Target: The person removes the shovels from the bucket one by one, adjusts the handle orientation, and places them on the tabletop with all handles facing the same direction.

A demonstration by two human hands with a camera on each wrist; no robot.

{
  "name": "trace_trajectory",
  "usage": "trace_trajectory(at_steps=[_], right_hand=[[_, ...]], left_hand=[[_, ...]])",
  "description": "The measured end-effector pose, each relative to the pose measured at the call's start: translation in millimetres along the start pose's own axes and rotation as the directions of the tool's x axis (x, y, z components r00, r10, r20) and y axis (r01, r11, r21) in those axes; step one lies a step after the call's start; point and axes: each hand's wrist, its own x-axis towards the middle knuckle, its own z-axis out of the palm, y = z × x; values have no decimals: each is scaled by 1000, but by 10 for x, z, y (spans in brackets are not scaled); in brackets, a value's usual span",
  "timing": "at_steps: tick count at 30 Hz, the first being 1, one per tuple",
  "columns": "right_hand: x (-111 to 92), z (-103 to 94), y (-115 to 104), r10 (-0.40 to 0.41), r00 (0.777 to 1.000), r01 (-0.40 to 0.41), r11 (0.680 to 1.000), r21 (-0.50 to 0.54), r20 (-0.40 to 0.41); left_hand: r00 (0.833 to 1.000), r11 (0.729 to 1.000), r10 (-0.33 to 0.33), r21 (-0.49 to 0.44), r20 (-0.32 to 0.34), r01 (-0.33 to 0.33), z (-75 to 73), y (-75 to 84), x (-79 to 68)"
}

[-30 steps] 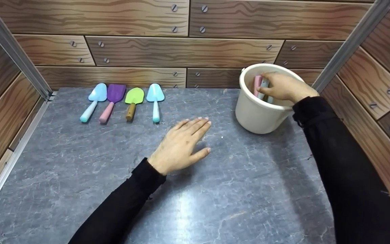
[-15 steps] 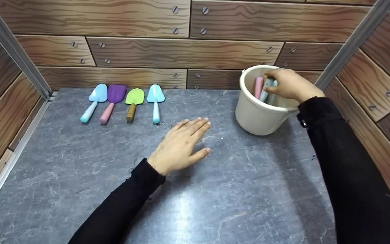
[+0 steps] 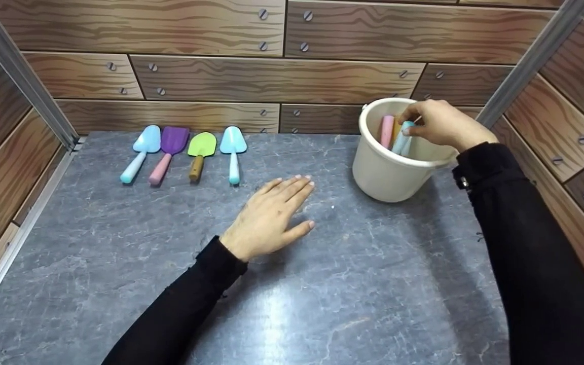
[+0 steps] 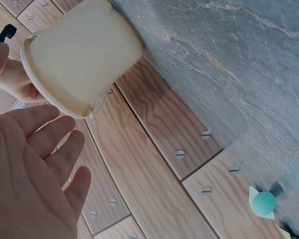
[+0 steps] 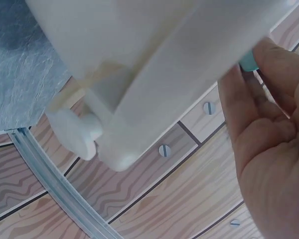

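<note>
Over the rim of a white bucket (image 3: 387, 175), my right hand (image 3: 439, 124) pinches the teal end of a light blue trowel handle (image 3: 402, 138) between thumb and fingers. That teal end (image 5: 249, 61) shows between the fingers in the right wrist view; its blade is hidden inside the bucket. Beside it a pink handle (image 3: 387, 131) and an orange-brown handle (image 3: 396, 124) stick up in the bucket. My left hand (image 3: 270, 219) is held low over the grey tabletop, fingers straight and thumb spread, holding nothing.
A row lies along the back left: a blue trowel (image 3: 141, 153), a purple shovel (image 3: 170, 152) with pink handle, a green trowel (image 3: 201, 152) with brown handle and another blue trowel (image 3: 233, 152). Wood-patterned walls (image 3: 211, 78) enclose the grey tabletop (image 3: 119, 263).
My right hand has shifted right within the bucket's mouth, from the handles in the middle to the teal-ended light blue one, now pinched. The left hand and the row of tools stay put.
</note>
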Motion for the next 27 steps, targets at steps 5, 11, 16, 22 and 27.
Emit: trace_trajectory(at_steps=[5,11,16,22,27], right_hand=[[-30,-21,-35,-10,1000,10,1000,-4,17],[-87,-113,-78,19,999,-19,1000,13,27],[-150,-219,-113,35,999,-34,999,25,-15],[-235,-361,-171,36,997,-33,998,48,-66],[-296,-482,-223,18,994,-14,999,40,-112]], left_hand=[[1000,1000,4,-8,-5,-4,0,-6,-4],[1000,1000,5,-4,-8,-5,3,-7,-4],[1000,1000,-3,-10,-6,3,5,-8,-4],[1000,1000,-8,-8,5,8,6,-10,-8],[1000,1000,-11,-19,8,11,12,-16,-3]])
